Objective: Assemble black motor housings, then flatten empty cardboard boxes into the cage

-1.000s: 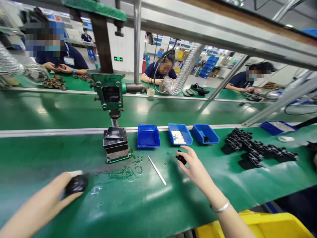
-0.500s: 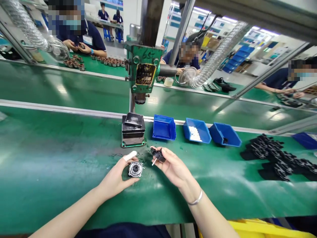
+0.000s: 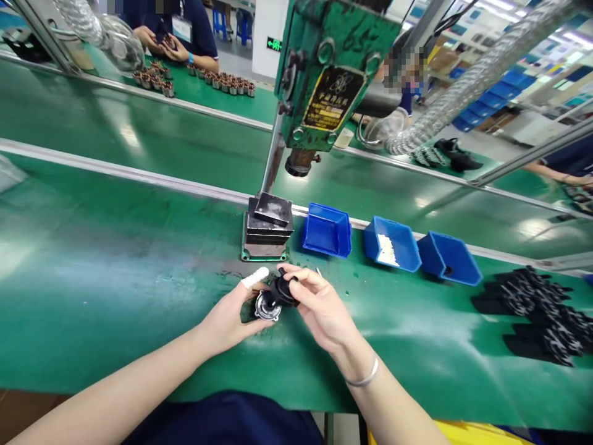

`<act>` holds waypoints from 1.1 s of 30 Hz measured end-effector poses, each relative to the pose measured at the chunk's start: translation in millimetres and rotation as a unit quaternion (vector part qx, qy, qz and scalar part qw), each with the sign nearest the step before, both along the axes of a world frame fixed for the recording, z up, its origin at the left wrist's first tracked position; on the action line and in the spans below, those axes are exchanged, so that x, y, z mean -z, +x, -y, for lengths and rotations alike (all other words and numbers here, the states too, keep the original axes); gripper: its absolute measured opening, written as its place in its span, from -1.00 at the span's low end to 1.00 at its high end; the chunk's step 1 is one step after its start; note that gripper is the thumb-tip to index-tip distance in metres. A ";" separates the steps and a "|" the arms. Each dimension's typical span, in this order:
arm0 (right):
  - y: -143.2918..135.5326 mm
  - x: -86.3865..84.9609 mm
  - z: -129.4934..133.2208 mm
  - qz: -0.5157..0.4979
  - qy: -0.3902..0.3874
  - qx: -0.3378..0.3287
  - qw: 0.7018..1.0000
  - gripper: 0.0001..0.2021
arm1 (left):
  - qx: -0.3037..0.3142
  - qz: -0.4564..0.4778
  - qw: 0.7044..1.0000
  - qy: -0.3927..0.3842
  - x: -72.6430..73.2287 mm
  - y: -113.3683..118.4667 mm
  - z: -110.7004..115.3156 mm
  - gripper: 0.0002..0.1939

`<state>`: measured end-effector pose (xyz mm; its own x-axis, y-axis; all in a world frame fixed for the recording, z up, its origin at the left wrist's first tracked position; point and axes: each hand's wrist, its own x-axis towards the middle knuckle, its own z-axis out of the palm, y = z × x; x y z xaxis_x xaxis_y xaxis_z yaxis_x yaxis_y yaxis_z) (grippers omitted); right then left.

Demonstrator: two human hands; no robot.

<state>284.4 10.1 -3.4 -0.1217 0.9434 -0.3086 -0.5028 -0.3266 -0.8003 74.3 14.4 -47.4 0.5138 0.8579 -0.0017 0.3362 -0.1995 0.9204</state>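
My left hand (image 3: 234, 318), with a white cover on one fingertip, is closed around a round silver motor housing (image 3: 267, 307) with small lugs on its rim. Its open face is turned up towards me. In my right hand (image 3: 319, 303) a black round plastic part (image 3: 283, 290) is pinched between thumb and fingers. This black part sits over the upper right of the housing and hides some of it; whether the two touch I cannot tell. A thin light pin shows at its lower edge, over the housing's middle.
A green press (image 3: 324, 80) stands behind my hands, above a black block base (image 3: 269, 225). To its right are a dark blue bin (image 3: 327, 230), a bin with white pieces (image 3: 403, 244) and another blue bin (image 3: 456, 259). Several black parts (image 3: 532, 309) lie at the right.
My right hand has brought the black plastic part left and over the housing, its pin now pointing down at the housing's middle. The camera view has shifted and tilted.
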 end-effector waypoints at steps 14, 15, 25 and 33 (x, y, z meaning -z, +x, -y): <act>-8.6 3.5 17.2 0.362 0.263 -0.038 0.894 -0.88 | 0.017 -0.037 0.995 0.088 10.9 -2.5 -0.5 -0.24; -9.3 4.6 18.2 0.389 0.274 -0.039 0.879 -0.85 | 0.017 -0.042 0.993 0.105 11.0 -2.7 -0.6 -0.23; -12.7 28.8 21.9 0.371 0.272 -0.029 0.887 -0.60 | 0.035 -0.026 0.982 0.185 0.8 0.7 -4.9 -0.41; -13.7 28.4 20.7 0.339 0.277 -0.032 0.899 -0.60 | 0.055 0.001 0.980 0.191 -7.5 0.8 -8.8 -0.50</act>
<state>270.7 -10.6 -31.8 -0.1429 0.9727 0.1830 0.1664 0.2059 -0.9643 75.1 23.3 -40.0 0.6030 0.7352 0.3097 0.2909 -0.5641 0.7727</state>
